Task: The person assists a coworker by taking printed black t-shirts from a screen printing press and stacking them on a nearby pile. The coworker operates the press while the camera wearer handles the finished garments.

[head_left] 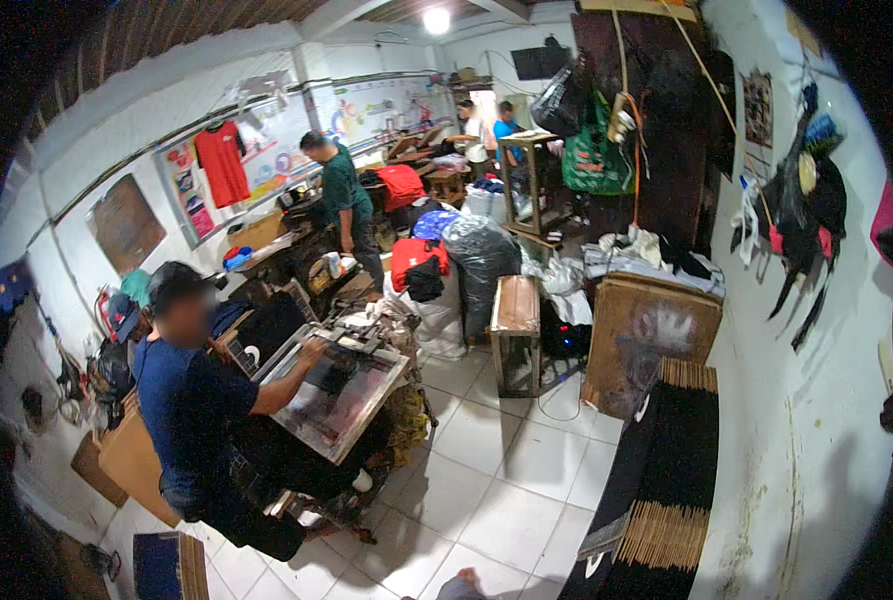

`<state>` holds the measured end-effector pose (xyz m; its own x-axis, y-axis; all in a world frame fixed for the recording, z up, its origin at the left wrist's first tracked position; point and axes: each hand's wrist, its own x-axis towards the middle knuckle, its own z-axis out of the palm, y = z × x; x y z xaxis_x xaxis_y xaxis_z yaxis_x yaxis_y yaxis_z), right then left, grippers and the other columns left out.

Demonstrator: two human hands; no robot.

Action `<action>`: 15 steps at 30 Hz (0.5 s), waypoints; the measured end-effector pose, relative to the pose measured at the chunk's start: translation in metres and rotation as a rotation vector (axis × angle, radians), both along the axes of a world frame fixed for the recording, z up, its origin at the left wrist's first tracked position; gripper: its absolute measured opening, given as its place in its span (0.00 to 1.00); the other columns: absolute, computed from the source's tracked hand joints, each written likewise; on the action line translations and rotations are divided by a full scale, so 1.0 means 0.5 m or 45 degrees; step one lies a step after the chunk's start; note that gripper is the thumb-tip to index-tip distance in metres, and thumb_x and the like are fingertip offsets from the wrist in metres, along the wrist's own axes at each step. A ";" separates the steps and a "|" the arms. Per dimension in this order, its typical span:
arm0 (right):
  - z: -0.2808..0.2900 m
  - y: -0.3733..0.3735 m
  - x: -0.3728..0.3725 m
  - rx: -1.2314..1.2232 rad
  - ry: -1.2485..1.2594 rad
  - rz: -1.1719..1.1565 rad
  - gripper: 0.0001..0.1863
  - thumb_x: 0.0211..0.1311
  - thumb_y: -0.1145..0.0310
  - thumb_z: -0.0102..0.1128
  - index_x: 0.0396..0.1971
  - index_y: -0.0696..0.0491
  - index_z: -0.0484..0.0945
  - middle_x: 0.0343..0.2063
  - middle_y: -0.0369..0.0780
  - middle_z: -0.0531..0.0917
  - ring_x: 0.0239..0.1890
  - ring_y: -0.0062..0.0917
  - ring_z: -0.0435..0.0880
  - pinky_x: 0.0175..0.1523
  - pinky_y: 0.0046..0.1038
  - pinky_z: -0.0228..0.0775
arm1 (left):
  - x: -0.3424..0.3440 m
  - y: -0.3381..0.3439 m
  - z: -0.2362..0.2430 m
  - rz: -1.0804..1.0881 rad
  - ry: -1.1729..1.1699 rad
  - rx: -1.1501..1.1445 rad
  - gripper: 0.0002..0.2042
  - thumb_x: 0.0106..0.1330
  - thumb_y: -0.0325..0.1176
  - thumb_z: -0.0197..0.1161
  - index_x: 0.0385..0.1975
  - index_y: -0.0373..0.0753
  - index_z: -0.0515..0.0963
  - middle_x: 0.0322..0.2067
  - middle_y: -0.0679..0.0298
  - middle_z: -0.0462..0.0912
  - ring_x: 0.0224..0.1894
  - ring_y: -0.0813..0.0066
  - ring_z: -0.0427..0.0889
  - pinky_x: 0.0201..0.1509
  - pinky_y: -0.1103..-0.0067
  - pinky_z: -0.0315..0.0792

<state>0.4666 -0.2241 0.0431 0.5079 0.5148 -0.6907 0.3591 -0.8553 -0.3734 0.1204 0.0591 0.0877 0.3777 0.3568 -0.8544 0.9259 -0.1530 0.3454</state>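
Observation:
Neither of my hands can be clearly seen; a small grey and skin-toned shape (461, 585) at the lower edge looks like a foot. A stack of black panels with brown corrugated edges (647, 540) lies at lower right. At left, a person in a navy shirt and cap (187, 400) stands at a screen-printing frame (367, 400) on a cluttered stand, one hand raised over it.
Further back are a person in green (344, 190), two more people (510, 135), stuffed sacks (477, 280), a wooden-topped box (516, 330) and a leaning board (647, 340). Tiled floor (467, 450) runs between. Bags (797, 210) hang on the right wall.

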 end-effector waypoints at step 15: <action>0.123 0.130 -0.118 0.341 0.456 -0.826 0.08 0.45 0.68 0.58 0.12 0.53 0.75 0.14 0.39 0.77 0.12 0.28 0.76 0.14 0.30 0.64 | -0.112 -0.021 -0.106 0.506 -0.297 -0.114 0.18 0.55 0.46 0.57 0.34 0.36 0.78 0.32 0.58 0.81 0.36 0.69 0.79 0.40 0.74 0.71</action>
<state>0.4075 -0.1592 0.1046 0.5337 0.3637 -0.7635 -0.3621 -0.7176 -0.5949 0.0644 0.0487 0.0349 0.4124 0.4418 -0.7967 0.8025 0.2377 0.5472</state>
